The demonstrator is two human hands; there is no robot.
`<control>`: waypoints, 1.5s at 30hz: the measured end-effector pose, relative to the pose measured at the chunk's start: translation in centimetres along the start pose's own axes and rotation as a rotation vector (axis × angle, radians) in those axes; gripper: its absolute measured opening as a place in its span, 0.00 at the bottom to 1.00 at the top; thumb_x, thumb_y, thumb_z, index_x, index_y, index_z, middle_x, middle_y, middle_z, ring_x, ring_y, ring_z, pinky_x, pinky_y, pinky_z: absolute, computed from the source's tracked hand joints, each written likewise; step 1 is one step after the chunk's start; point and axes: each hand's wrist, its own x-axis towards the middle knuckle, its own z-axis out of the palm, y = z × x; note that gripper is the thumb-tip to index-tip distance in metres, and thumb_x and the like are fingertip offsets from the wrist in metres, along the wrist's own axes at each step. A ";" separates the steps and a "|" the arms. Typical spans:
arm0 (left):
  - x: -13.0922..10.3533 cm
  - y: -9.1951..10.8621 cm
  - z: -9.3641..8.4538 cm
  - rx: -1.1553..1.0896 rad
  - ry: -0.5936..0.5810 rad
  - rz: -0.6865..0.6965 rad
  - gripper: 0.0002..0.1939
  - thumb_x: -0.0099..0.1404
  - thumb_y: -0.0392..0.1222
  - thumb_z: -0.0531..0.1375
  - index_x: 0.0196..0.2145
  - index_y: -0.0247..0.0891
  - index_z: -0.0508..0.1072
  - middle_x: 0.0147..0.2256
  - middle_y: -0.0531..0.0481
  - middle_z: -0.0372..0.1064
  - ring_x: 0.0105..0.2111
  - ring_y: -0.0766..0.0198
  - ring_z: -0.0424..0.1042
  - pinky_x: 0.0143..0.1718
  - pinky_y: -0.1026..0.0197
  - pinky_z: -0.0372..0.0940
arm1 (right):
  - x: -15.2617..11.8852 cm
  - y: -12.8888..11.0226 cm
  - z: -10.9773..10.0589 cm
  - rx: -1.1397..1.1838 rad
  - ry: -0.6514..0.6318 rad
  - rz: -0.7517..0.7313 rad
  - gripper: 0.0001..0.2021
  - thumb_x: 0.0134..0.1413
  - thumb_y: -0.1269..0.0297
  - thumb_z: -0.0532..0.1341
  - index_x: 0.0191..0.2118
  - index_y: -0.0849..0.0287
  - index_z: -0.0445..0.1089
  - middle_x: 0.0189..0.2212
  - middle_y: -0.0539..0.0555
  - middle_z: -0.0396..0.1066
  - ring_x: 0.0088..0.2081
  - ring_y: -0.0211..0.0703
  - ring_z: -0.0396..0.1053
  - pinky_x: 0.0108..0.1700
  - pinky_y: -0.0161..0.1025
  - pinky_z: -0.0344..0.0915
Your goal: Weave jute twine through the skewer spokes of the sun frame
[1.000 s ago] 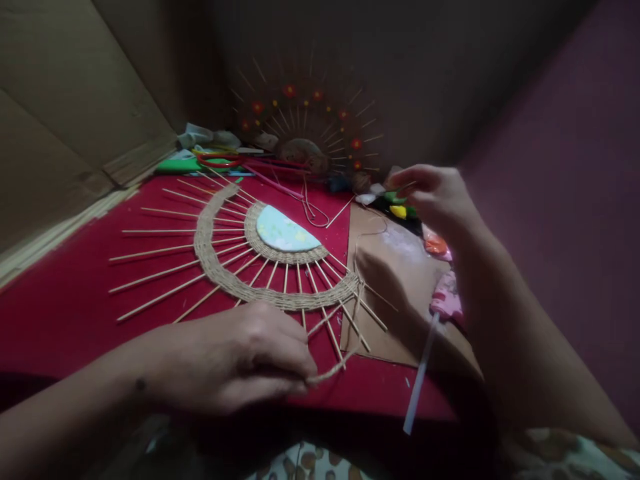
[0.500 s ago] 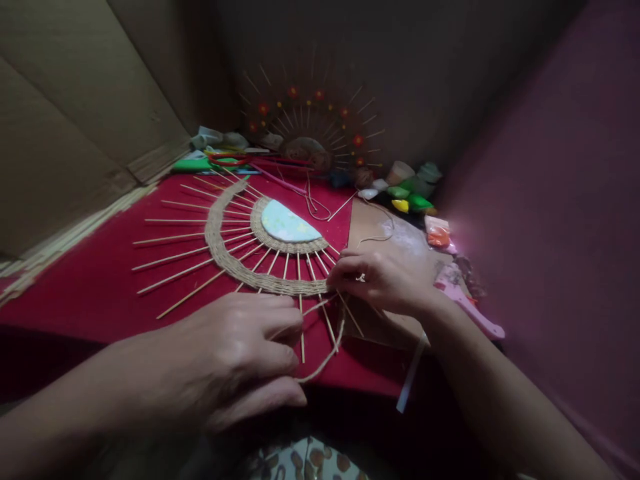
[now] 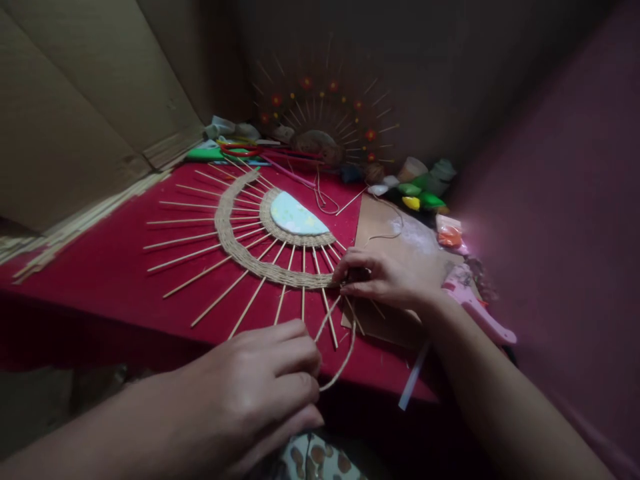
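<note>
A half-round weaving of thin sticks (image 3: 181, 260) fans out over the red cloth, with a pale blue half-circle (image 3: 297, 215) at its centre. A tan woven band (image 3: 226, 227) curves across the sticks. At the band's right end, my right hand (image 3: 387, 277) pinches the weave between thumb and fingers; the fingertips partly hide that spot. My left hand (image 3: 270, 383), nearer to me, is closed on a strand of twine (image 3: 345, 362). The twine runs from its fingers up to the band's end in a loose loop.
Behind stands a second stick fan with red flowers (image 3: 370, 135). Red-handled scissors (image 3: 240, 150) lie at the back. Coloured packets (image 3: 430, 200) and a pink glue gun (image 3: 477, 313) line the right side. Cardboard (image 3: 380, 223) lies under the right hand; a white stick (image 3: 414, 377) overhangs the edge.
My left hand has moved down, drawing the twine away from the band. My right hand stays at the band's end. The whole view has shifted slightly.
</note>
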 end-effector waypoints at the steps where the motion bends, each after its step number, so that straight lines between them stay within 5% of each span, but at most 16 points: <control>1: -0.1 0.2 0.3 -0.027 -0.043 -0.032 0.05 0.67 0.35 0.55 0.35 0.38 0.71 0.32 0.48 0.67 0.33 0.64 0.64 0.33 0.64 0.62 | 0.0 0.1 0.2 -0.034 0.006 -0.017 0.03 0.51 0.73 0.64 0.32 0.59 0.72 0.32 0.50 0.67 0.34 0.36 0.66 0.37 0.35 0.64; 5: -0.3 0.8 1.9 -0.150 -0.154 -0.115 0.07 0.69 0.37 0.53 0.35 0.37 0.70 0.35 0.48 0.68 0.36 0.65 0.65 0.33 0.67 0.63 | 0.2 0.4 0.9 -0.137 0.048 -0.076 0.05 0.52 0.74 0.64 0.28 0.58 0.73 0.30 0.49 0.63 0.35 0.37 0.64 0.40 0.36 0.63; 15: -0.2 1.5 3.2 -0.279 -0.152 -0.310 0.10 0.70 0.38 0.51 0.36 0.38 0.71 0.38 0.52 0.67 0.34 0.72 0.68 0.38 0.72 0.63 | -0.5 1.5 -0.5 0.005 -0.091 -0.224 0.04 0.55 0.65 0.65 0.34 0.59 0.75 0.36 0.53 0.66 0.41 0.40 0.65 0.46 0.40 0.64; 30: 0.1 1.3 6.7 -0.426 -0.122 -0.331 0.14 0.71 0.39 0.49 0.35 0.34 0.72 0.36 0.48 0.67 0.35 0.69 0.68 0.38 0.68 0.65 | -0.2 1.5 0.3 -0.091 -0.056 -0.227 0.03 0.51 0.69 0.67 0.28 0.58 0.74 0.34 0.52 0.65 0.39 0.39 0.64 0.44 0.39 0.64; 38: -1.5 2.1 5.1 -0.274 -0.005 -0.459 0.11 0.70 0.39 0.51 0.34 0.39 0.72 0.33 0.52 0.69 0.33 0.69 0.70 0.35 0.70 0.65 | -0.1 1.7 0.3 -0.095 -0.051 -0.223 0.03 0.51 0.68 0.67 0.28 0.56 0.73 0.34 0.51 0.65 0.39 0.39 0.64 0.44 0.40 0.65; 45: -2.7 1.5 3.1 -0.079 0.132 -0.408 0.06 0.67 0.38 0.55 0.37 0.42 0.71 0.37 0.52 0.71 0.37 0.67 0.71 0.38 0.70 0.67 | -0.2 1.6 0.4 -0.093 -0.057 -0.229 0.03 0.52 0.68 0.66 0.29 0.58 0.73 0.34 0.52 0.65 0.39 0.40 0.64 0.44 0.40 0.65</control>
